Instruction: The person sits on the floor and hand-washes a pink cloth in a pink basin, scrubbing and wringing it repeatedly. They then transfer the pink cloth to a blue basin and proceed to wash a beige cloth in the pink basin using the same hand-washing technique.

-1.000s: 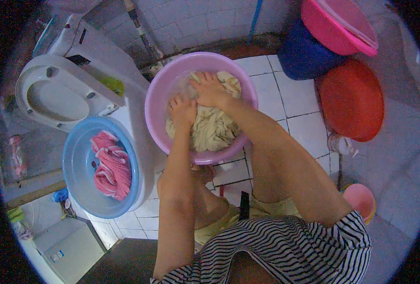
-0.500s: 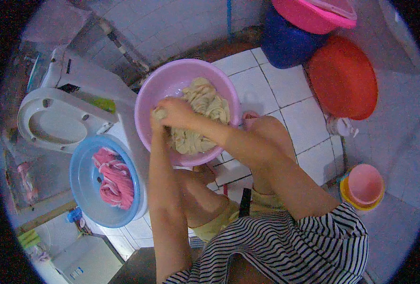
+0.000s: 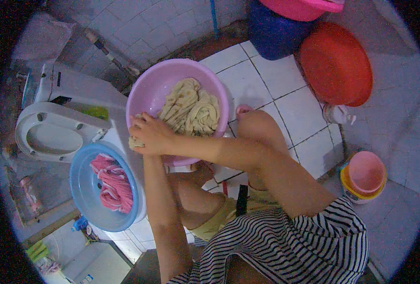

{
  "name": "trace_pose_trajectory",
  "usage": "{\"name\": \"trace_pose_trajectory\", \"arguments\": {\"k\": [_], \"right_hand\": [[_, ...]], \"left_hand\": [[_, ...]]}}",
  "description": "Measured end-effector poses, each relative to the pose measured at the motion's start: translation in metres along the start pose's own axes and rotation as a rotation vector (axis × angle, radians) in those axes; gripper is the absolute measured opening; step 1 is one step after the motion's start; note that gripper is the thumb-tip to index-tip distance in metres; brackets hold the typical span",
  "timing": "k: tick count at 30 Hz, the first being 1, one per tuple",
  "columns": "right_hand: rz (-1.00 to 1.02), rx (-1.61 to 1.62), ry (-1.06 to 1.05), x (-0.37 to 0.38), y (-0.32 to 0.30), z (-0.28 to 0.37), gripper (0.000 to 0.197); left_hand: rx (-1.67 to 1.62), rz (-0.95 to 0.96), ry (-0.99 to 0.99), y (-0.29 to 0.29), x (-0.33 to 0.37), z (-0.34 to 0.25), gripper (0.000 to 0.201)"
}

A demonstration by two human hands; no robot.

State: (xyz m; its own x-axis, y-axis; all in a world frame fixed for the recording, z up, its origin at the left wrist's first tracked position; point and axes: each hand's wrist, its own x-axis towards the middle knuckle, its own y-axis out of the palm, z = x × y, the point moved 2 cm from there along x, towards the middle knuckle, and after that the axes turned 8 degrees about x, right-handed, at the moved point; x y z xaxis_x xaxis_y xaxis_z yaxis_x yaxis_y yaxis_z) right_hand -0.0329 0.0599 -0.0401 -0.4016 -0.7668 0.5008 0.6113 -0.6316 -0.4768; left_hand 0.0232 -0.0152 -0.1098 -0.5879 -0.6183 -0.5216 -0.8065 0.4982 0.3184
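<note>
A pink-purple plastic basin (image 3: 139, 87) stands between my knees and the toilet, with a wet, crumpled beige cloth (image 3: 191, 106) inside it. My right hand (image 3: 153, 135) is over the basin's near-left rim, fingers curled over a bunched part of the cloth that pokes out beside them. Under it, at the end of my left forearm, my left hand (image 3: 148, 150) is mostly covered by the right one. It grips the same bunch from below, as far as I can see.
To the left, a light blue basin (image 3: 80, 191) holds a pink striped cloth (image 3: 115, 182), next to a white toilet (image 3: 53, 137) with a raised seat. A red basin (image 3: 335, 64) and a dark blue bucket (image 3: 276, 35) stand far right. Pink and yellow tubs (image 3: 365, 173) are nearer.
My hands have moved left and nearer, from inside the basin to its near-left rim. The cloth has shifted and lies in longer folds. The whole view has shifted slightly.
</note>
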Motion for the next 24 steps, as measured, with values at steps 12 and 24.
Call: {"name": "trace_pose_trajectory", "arguments": {"k": [12, 24], "right_hand": [[-0.139, 0.162, 0.552, 0.037, -0.029, -0.081, 0.037], [0.222, -0.42, 0.254, 0.017, -0.011, -0.13, 0.051]], "left_hand": [[0.034, 0.036, -0.013, 0.017, 0.008, -0.008, 0.039], [1.49, -0.288, 0.52, 0.0, 0.042, 0.018, 0.054]]}}
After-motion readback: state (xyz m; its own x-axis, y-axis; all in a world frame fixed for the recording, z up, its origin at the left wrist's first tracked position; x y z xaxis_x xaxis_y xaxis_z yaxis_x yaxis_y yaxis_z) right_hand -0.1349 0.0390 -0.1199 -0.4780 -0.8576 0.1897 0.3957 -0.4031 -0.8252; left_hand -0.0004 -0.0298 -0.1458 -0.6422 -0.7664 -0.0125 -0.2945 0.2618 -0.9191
